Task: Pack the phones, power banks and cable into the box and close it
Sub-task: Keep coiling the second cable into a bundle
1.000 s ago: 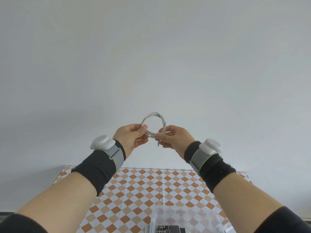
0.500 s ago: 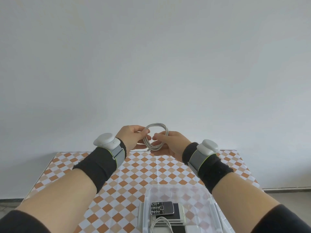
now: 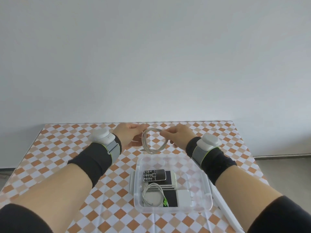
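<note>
Two hands pinch one coiled white cable (image 3: 152, 142) between them: left hand (image 3: 129, 134) on its left side, right hand (image 3: 179, 134) at the top; light and floppy, likely to spring loose unless gripped across several loops; clear plastic box (image 3: 207, 192) sits below the hands.

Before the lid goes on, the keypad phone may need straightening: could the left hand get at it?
Probably yes: the box is open and the keypad phone lies on top, but the left hand first must release the cable.
</note>
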